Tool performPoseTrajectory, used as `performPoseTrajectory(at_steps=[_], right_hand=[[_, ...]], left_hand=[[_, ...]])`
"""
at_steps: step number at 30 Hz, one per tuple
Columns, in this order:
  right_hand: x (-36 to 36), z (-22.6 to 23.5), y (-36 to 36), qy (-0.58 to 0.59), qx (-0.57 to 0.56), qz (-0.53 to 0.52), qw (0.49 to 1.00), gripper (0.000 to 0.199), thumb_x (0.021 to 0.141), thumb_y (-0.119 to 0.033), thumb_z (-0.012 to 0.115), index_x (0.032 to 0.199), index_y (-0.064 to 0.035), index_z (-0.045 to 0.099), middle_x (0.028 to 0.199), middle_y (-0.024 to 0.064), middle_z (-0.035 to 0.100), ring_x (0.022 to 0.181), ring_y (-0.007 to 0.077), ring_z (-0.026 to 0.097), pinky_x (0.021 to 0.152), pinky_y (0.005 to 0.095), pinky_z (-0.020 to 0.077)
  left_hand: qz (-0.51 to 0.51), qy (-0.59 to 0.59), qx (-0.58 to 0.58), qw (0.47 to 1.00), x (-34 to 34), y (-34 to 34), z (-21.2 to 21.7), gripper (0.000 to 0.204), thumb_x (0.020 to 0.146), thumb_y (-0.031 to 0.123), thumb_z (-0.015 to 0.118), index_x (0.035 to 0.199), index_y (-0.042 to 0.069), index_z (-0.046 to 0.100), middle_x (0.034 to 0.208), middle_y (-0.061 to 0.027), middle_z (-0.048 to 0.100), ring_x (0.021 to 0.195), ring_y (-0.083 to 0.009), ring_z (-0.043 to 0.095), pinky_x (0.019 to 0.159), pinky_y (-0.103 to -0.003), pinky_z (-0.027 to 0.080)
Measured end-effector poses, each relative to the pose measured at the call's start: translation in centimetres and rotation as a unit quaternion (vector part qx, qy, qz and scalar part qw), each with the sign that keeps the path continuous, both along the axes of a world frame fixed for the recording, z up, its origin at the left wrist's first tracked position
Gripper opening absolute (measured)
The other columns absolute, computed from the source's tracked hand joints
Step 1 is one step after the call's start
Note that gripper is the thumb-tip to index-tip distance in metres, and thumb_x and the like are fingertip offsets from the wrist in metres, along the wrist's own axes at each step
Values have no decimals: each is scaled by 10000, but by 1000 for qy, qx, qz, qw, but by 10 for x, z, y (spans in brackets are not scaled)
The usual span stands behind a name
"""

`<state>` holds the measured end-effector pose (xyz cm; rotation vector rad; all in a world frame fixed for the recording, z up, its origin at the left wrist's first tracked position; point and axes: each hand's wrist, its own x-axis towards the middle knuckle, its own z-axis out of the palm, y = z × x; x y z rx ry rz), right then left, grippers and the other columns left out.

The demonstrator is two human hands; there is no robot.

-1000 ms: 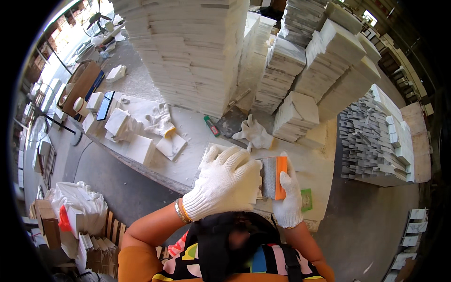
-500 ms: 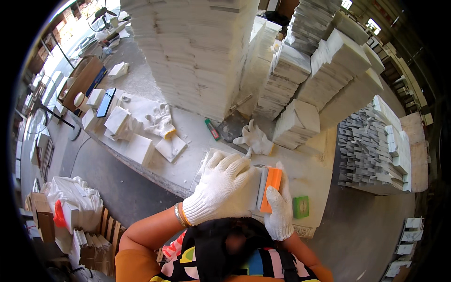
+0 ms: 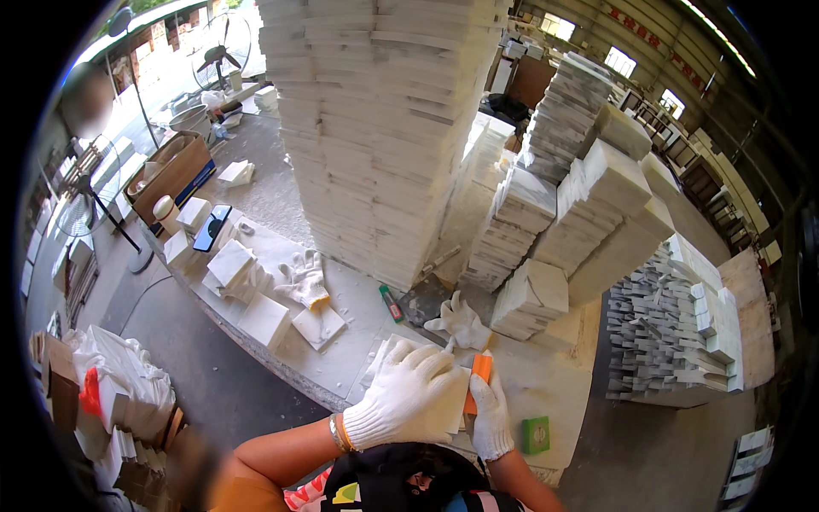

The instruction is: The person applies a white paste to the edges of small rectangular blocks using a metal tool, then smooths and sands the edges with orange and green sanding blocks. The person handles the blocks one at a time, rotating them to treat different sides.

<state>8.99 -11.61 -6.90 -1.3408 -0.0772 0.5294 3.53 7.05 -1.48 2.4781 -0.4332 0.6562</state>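
Gloved left hand (image 3: 408, 403) pressing flat on a white tile (image 3: 444, 408), gloved right hand (image 3: 489, 416) gripping an orange block (image 3: 478, 380) at the tile's right edge, dusty stone workbench (image 3: 358, 341) beneath, towering tile stacks (image 3: 384, 128) beyond the hands, warehouse floor (image 3: 196, 375) to the left.

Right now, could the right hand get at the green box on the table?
Probably yes. The green box lies just right of the right hand with bare table between, but that hand holds an orange block.

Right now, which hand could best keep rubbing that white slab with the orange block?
Probably the right hand: it holds the orange block against the edge of the white slab. The left hand lies flat on top, pressing the slab down.
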Motion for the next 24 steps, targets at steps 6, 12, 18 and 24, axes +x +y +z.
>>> performPoseTrajectory(at_steps=[6, 12, 18, 24], right_hand=[[-26, 32, -3, -74, -37, -10, 996, 678, 1020, -300, 563, 1566, 24, 326, 1493, 106, 445, 1353, 184, 434, 1140, 335, 363], [-9, 18, -9, -38, -29, 10, 999, 726, 1011, -311, 572, 1582, 38, 289, 1496, 122, 442, 1364, 198, 429, 1153, 346, 350], [2, 13, -18, -89, -66, 18, 994, 676, 1008, -286, 572, 1546, 47, 336, 1443, 119, 472, 1348, 198, 423, 1156, 341, 330], [-13, 37, -31, -106, -44, 35, 993, 699, 1022, -314, 566, 1550, 63, 306, 1450, 132, 466, 1362, 217, 417, 1173, 330, 306]], left_hand=[[2, 44, 13, 999, -5, 5, -2, 636, 585, 392, 815, 1138, 122, 655, 1127, -78, 625, 1099, -292, 609, 943, -460, 416], [-5, 43, 6, 999, 1, 1, 5, 647, 565, 389, 825, 1125, 112, 659, 1124, -84, 630, 1112, -297, 610, 950, -451, 425], [-10, 22, 13, 1000, 10, -8, 6, 692, 524, 373, 854, 1137, 110, 670, 1120, -87, 629, 1050, -302, 619, 919, -452, 436], [-17, 48, 20, 999, 7, -14, 13, 664, 536, 353, 848, 1125, 104, 670, 1139, -95, 639, 1084, -318, 621, 936, -464, 439]])
